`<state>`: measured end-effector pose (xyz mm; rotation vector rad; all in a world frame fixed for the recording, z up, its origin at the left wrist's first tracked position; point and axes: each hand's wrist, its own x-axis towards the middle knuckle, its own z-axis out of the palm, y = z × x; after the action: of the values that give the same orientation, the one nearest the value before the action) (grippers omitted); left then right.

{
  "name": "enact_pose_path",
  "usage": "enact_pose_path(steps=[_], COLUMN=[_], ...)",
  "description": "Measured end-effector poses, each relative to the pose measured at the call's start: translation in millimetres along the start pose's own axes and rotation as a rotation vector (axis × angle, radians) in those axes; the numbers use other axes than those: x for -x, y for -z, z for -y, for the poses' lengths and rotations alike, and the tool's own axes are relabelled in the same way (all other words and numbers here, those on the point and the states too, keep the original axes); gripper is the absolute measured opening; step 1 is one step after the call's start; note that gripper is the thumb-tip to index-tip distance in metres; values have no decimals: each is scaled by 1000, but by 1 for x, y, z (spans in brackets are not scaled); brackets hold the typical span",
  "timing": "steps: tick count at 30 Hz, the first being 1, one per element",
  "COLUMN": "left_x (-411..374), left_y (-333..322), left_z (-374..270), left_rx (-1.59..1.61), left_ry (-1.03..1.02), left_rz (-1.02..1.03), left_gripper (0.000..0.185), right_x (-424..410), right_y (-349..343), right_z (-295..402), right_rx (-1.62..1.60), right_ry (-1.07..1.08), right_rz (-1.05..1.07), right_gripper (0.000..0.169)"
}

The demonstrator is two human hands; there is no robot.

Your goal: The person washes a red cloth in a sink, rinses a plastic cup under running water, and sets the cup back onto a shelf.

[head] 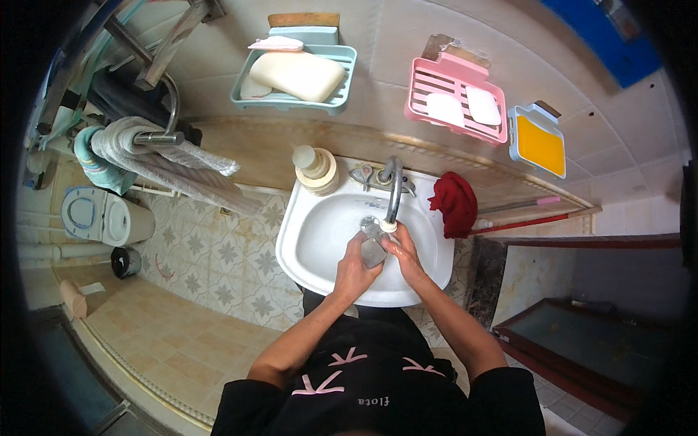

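Observation:
Over the white washbasin [316, 245], both hands are around a small grey object [374, 253], possibly a cup or container. My left hand [353, 272] grips its left side and lower edge. From the right, my right hand [406, 256] holds its upper right edge, with the thumb laid against it. The curved chrome tap [395, 191] ends directly above, its white nozzle close to my right fingers. The object hides part of the basin floor, and the metal drain [369, 222] shows just beyond it. Whether water is running is hard to tell.
A cream pump bottle [317, 177] stands on the basin's back left corner. Dark red cloth [457, 204] hangs at the right rim. Soap dishes in green [349, 82], pink [417, 90] and blue [513, 136] line the wall. Towels [163, 158] hang left, above a toilet [120, 218].

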<state>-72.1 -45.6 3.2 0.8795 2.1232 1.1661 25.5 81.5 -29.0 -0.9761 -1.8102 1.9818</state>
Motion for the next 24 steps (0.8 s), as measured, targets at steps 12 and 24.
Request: enact_pose_path(steps=[12,24], left_x=[-5,-4], left_y=[6,19], left_z=[-1,-10], left_rx=[-177,-349], left_ry=[-143,-103], left_rz=[35,241], left_gripper=[80,80], right_x=[2,3], right_y=[-12,2], right_z=[7,19], right_rx=[-110,106], right_ry=[26,96], right_rz=[34,147], right_gripper=[52,38])
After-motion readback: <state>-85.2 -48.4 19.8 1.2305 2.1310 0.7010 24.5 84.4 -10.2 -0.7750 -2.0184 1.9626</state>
